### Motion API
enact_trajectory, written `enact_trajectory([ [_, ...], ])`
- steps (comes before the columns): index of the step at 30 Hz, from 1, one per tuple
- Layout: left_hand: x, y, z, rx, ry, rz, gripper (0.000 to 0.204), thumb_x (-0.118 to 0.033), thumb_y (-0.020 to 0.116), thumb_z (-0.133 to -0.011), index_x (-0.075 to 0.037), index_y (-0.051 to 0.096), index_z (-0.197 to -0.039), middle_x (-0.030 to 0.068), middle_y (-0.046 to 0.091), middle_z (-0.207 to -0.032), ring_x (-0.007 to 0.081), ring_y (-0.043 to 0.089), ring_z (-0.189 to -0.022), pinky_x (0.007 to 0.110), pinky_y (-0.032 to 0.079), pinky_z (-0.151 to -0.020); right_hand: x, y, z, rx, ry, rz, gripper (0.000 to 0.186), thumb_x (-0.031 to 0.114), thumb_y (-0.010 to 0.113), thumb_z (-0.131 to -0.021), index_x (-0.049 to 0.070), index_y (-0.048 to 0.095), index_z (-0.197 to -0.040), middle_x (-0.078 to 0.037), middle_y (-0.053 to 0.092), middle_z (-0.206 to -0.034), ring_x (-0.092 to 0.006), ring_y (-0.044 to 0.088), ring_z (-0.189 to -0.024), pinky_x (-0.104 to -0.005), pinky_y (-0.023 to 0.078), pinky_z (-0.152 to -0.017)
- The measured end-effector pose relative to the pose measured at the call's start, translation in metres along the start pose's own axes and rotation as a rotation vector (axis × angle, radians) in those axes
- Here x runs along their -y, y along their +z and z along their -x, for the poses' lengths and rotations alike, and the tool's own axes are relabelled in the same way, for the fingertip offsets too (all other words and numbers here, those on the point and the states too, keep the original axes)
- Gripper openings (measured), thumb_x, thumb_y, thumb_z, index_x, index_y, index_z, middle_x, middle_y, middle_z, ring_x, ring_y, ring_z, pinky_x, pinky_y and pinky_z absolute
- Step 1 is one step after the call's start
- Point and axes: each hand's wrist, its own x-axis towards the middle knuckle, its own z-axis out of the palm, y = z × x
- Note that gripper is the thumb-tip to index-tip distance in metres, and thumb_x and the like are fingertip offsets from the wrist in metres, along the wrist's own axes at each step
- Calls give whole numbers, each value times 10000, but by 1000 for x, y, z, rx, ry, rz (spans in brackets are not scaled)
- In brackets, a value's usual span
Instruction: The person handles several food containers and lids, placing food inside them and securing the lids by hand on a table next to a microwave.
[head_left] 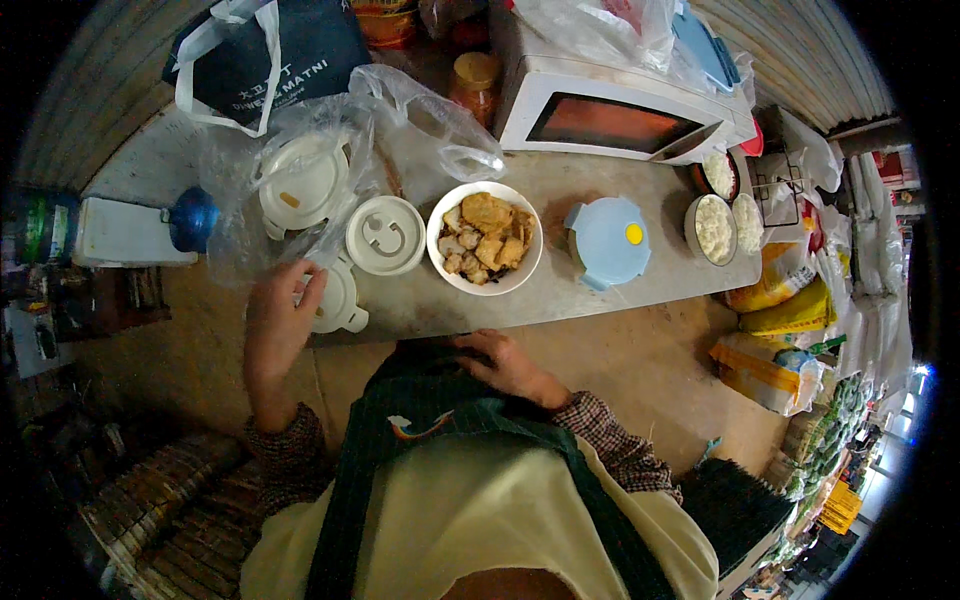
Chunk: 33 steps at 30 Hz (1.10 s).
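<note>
My left hand (284,308) is at the table's left front corner, fingers bent together beside a white round lid (338,302) and the lower edge of a clear plastic bag (235,235). Whatever its fingertips pinch is hidden. Against my dark apron (385,395), at the table's front edge, rests my right hand (512,368), fingers loosely apart and holding nothing visible. A second white lid (385,236) with a round raised centre lies beyond the first. To its right stands a white bowl (436,262) of fried pieces and meatballs. Further right sits a container with a light blue clip lid (606,245).
Inside the clear bag is another white lidded container (300,185). Behind stand a dark tote bag (285,60), a brown jar (474,85) and a white microwave (610,110). Bowls of rice (712,230) stand at the table's right end, with sacks (790,310) beyond.
</note>
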Motion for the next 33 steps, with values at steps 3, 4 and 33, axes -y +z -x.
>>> enact_trajectory([
  [3, 11, 13, 2, 9, -14, 5, 223, -223, 543, -803, -10, 564, -866, 173, 585, -822, 281, 583, -702, 363, 436, -613, -2, -3, 5, 10, 16, 13, 304, 161, 560, -779, 4, 519, -1036, -192, 536, -966, -340, 508, -916, -388, 423, -816],
  [4, 8, 16, 4, 8, -43, 12, 228, -229, 543, -802, -11, 563, -865, 173, 583, -819, 285, 580, -700, 367, 434, -614, -3, -4, 6, 14, 22, 20, 306, 167, 560, -781, 5, 519, -1037, -191, 538, -964, -339, 509, -916, -390, 422, -815],
  [33, 22, 104, -59, 123, 299, -280, 1140, -279, 812, -451, -167, 119, -1349, 252, 93, -1354, 435, 171, -1225, 492, 211, -978, 1, 3, -12, -20, -10, 3, 241, 107, 567, -783, 19, 552, -1007, -149, 560, -862, -263, 566, -768, -329, 464, -688],
])
